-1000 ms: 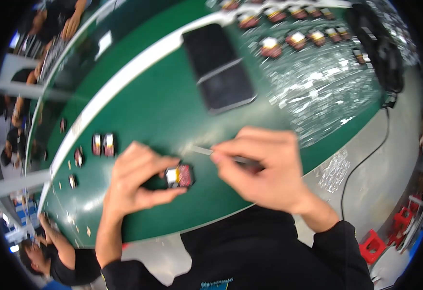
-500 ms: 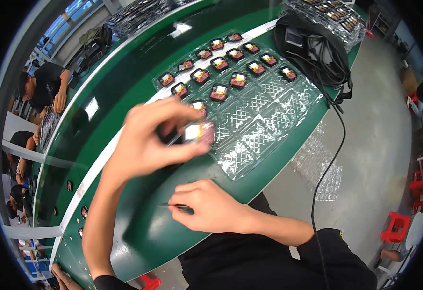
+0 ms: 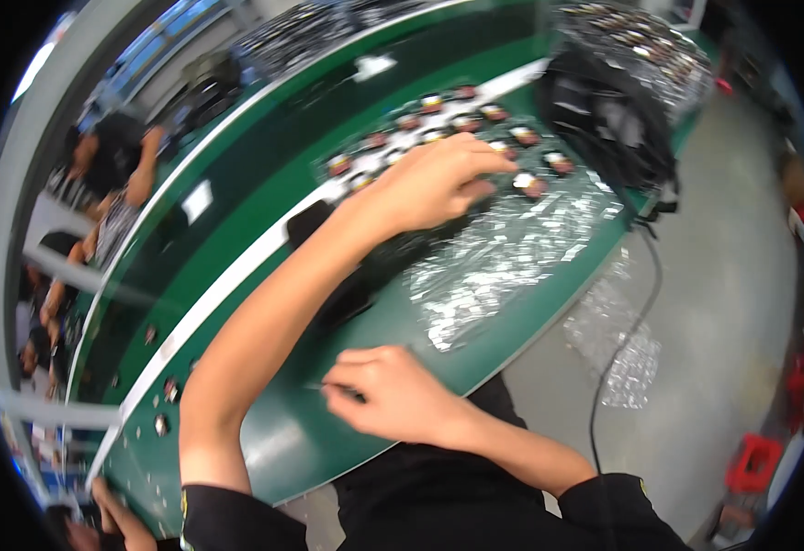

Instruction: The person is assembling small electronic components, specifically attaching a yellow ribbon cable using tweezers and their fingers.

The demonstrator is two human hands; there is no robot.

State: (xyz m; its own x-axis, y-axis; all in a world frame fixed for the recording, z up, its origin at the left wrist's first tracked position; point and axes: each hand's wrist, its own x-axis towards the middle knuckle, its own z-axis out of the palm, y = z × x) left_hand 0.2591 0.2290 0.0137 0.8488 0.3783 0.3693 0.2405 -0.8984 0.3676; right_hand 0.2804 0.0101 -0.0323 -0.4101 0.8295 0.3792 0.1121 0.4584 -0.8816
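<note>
My left hand [image 3: 443, 179] reaches far out over a clear plastic blister tray [image 3: 503, 266] on the green bench [image 3: 273, 441]. Its fingers curl down onto the tray's rows of small red-and-black components [image 3: 530, 184]; what lies under the fingertips is hidden. My right hand [image 3: 393, 399] rests low on the bench near my body, pinched on a thin dark tool [image 3: 339, 392] that points left.
A black bag [image 3: 604, 119] with a cable [image 3: 618, 367] hanging off the edge sits at the bench's far right. A dark pad [image 3: 308, 220] lies left of the tray. Loose small parts [image 3: 168, 393] lie at the lower left. Other people [image 3: 112, 170] work at left. Red stool [image 3: 755, 464] on the floor.
My left hand, which held a small part close to my right hand, has stretched out to the tray. The right hand has stayed low with the tool. The view has swung right.
</note>
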